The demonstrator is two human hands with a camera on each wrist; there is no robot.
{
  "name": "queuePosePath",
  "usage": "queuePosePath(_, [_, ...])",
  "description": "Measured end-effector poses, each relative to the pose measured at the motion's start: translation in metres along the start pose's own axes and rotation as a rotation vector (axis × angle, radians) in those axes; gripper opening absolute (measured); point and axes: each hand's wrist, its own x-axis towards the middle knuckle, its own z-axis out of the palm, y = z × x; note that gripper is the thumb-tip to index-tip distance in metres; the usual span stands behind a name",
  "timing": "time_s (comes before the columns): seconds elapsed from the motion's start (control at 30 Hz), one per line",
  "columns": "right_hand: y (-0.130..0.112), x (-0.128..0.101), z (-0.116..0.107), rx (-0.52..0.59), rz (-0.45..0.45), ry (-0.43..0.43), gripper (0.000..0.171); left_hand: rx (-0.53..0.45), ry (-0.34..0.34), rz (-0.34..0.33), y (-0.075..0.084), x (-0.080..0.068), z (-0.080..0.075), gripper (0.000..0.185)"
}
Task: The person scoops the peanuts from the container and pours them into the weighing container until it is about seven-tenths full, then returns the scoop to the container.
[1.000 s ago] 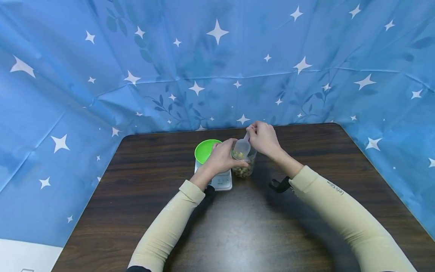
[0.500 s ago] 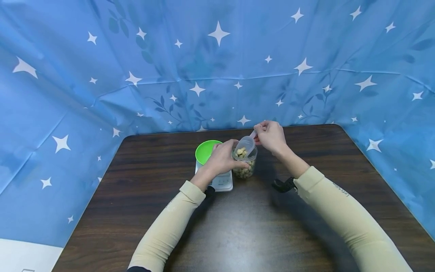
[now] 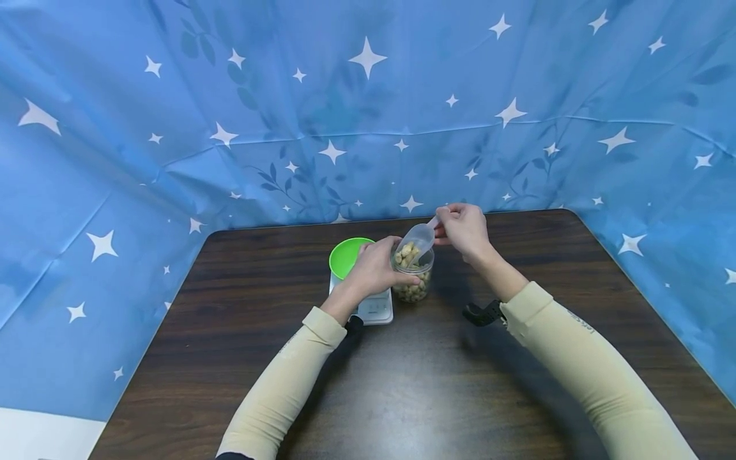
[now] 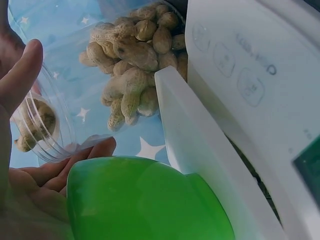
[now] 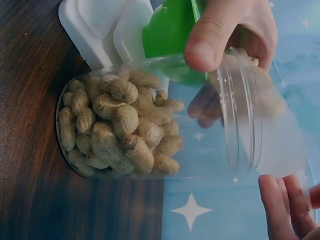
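A clear jar [image 3: 424, 271] stands on the table, partly filled with unshelled peanuts [image 5: 122, 120]. My left hand [image 3: 376, 267] grips it near the threaded rim, thumb on the near side and fingers on the far side. At the jar's mouth is a translucent white scoop [image 3: 424, 235], tilted down to the left and carrying several peanuts [image 3: 407, 253]. My right hand [image 3: 466, 231] pinches the scoop's handle. Left of the jar, partly behind my left hand, a green bowl [image 3: 342, 257] sits on a white kitchen scale [image 3: 376, 313].
The dark wooden table [image 3: 391, 383] extends toward me and to both sides. A blue curtain [image 3: 368, 172] with white stars hangs right behind its far edge. The scale stands close beside the jar.
My right hand has moved slightly right, tipping the scoop from steep to more slanted. Peanuts now show in the scoop's bowl at the jar's mouth. My left hand keeps its hold.
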Motion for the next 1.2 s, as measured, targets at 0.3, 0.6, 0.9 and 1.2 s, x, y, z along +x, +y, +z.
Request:
queuePosePath(0.3, [0.004, 0.003, -0.004, 0.058, 0.013, 0.034, 0.032, 0.016, 0.001, 0.001, 0.0, 0.001, 0.0, 0.091])
queuePosePath(0.6, [0.005, 0.004, -0.01, 0.107, 0.041, 0.039, 0.03, 0.023, -0.005, -0.01, 0.002, 0.0, -0.001, 0.092])
queuePosePath(0.9, [0.008, 0.007, -0.015, 0.135, 0.07, 0.053, 0.031, 0.025, -0.01, -0.015, 0.002, 0.001, -0.001, 0.091])
queuePosePath(1.2, [0.011, 0.007, -0.022, 0.145, 0.089, 0.079, 0.034, 0.032, -0.017, -0.004, 0.003, 0.0, -0.002, 0.092])
